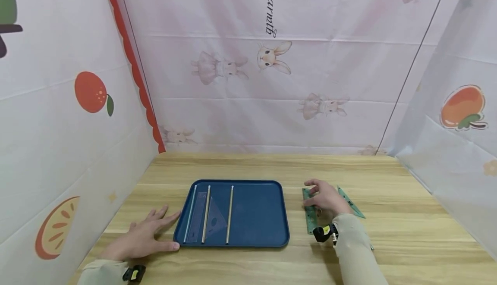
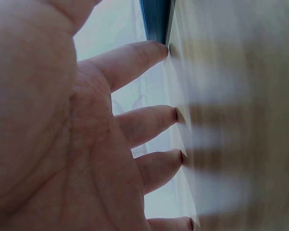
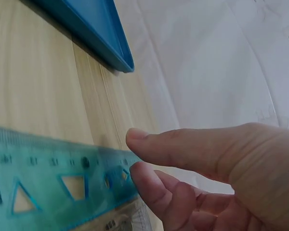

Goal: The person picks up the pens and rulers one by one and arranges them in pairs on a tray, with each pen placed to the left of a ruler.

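My right hand [image 1: 324,198] is at the far end of a green see-through ruler [image 1: 311,220], with thumb and index finger at its edges in a pinch. In the right wrist view, the ruler [image 3: 48,178] shows triangle cut-outs, and its end runs between thumb and index fingertip. My left hand [image 1: 143,235] lies spread beside the blue tray [image 1: 258,216], thumb at its near left corner and index finger at its left side. On the tray are a greenish pencil [image 1: 190,216], two pale pencils [image 1: 229,216], a clear ruler [image 1: 197,216] and a clear set square [image 1: 215,222].
A green set square [image 1: 351,202] lies just right of my right hand, partly behind it. Part of a clear piece with markings [image 3: 127,219] shows below the green ruler in the right wrist view. Printed cloth walls [image 1: 248,125] enclose the wooden table [image 1: 407,233].
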The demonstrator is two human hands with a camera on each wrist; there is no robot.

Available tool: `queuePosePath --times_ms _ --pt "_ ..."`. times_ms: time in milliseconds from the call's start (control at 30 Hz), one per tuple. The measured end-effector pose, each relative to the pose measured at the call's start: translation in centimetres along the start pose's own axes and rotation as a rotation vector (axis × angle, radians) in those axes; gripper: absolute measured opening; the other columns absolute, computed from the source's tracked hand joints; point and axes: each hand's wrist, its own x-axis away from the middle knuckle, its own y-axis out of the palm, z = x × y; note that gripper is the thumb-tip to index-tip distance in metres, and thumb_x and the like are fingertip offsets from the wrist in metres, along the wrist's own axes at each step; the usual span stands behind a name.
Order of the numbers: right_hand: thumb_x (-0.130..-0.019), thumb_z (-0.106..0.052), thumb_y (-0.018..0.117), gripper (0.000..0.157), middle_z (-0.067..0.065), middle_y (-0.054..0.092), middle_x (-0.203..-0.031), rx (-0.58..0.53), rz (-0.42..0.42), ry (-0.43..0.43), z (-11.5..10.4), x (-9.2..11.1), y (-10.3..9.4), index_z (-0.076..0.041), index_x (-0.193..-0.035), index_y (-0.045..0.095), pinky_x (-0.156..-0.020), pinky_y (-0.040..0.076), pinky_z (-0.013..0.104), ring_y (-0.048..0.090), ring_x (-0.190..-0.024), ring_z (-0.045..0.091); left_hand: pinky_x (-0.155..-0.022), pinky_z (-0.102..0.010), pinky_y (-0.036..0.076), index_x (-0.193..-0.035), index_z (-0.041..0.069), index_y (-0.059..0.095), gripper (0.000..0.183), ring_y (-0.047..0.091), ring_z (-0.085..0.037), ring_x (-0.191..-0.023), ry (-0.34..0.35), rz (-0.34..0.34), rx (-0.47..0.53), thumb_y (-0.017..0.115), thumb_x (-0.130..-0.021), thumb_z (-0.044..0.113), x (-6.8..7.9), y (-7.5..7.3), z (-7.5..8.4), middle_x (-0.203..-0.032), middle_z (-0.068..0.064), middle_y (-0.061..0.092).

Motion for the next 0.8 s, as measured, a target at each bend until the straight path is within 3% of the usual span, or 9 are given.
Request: queuePosePath --times_ms 333,567,800 --pt "-0.093 -0.007 0.082 0.068 0.032 0.061 -0.137 0.013 0.007 0.006 0.51 0.11 -0.36 0.004 -0.153 0.052 -0.079 0.063 0.041 0.072 -0.097 0.027 -0.098 -0.101 0.012 -0.166 0.017 0.043 0.099 0.014 -0.073 -0.153 0.003 0.003 -0.012 0.079 -0.088 0.067 -0.13 0.17 -0.06 -0.172 -0.036 0.023" --pt "-0.093 -0.007 0.082 0.064 0.032 0.060 -0.143 0.125 0.047 0.037 0.57 -0.30 -0.20 0.002 -0.150 0.056 -0.097 0.058 0.058 0.067 -0.120 0.044 -0.098 -0.101 0.011 -0.166 0.018 0.042 0.098 0.013 -0.073 -0.153 0.015 0.002 0.013 0.079 -0.089 0.065 -0.10 0.19 -0.20 -0.172 -0.038 0.023" --pt "-0.094 -0.006 0.081 0.063 0.031 0.057 -0.151 0.140 0.043 0.031 0.22 -0.16 -0.02 -0.002 -0.152 0.058 -0.101 0.056 0.062 0.062 -0.130 0.050 -0.099 -0.101 0.010 -0.166 0.018 0.043 0.097 0.012 -0.073 -0.154 0.006 -0.003 0.028 0.079 -0.089 0.064 -0.14 0.23 -0.23 -0.172 -0.037 0.023"
